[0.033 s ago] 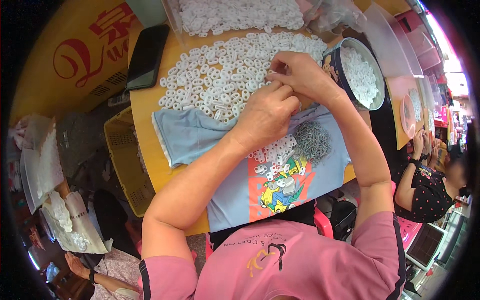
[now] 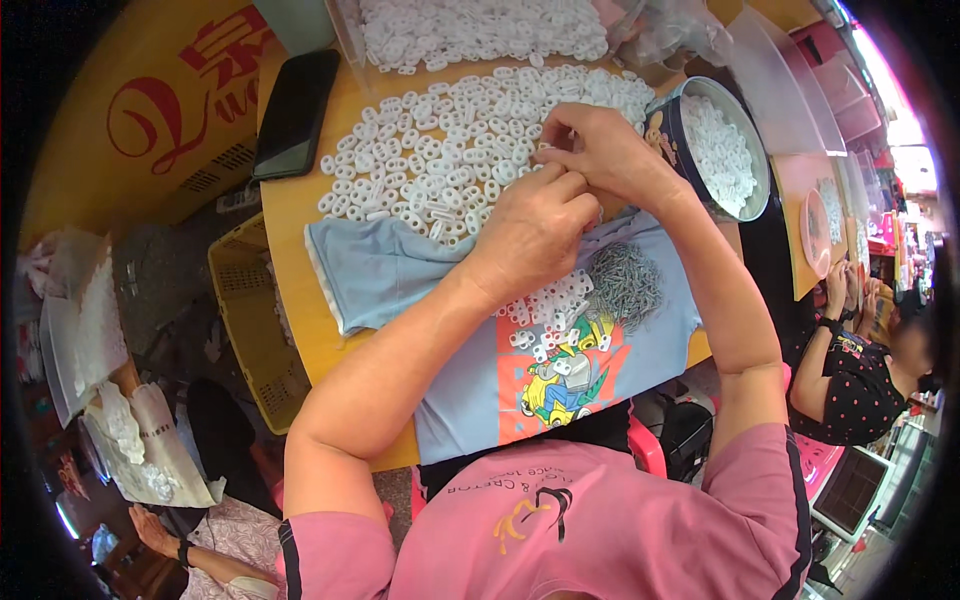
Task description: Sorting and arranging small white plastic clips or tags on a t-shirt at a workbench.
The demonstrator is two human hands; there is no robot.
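My left hand [image 2: 535, 228] is closed, with its knuckles up, over the near edge of a spread of white oval plastic pieces with two holes [image 2: 425, 150]. Against its fingertips, my right hand [image 2: 608, 158] bends in with thumb and forefinger curled together. Whatever the fingers grip is hidden. Below the hands lies a light-blue printed cloth [image 2: 450, 385], draped over the table edge. On it rest a heap of small grey metal screws or pins [image 2: 626, 283] and a small pile of little white plastic parts [image 2: 550, 312].
A round tin [image 2: 722, 150] of small white parts stands tilted beside my right forearm. A black phone [image 2: 296, 115] lies at the table's far left. More white pieces [image 2: 480, 30] fill the back. A yellow crate [image 2: 255, 320] sits at left. Other people work at both sides.
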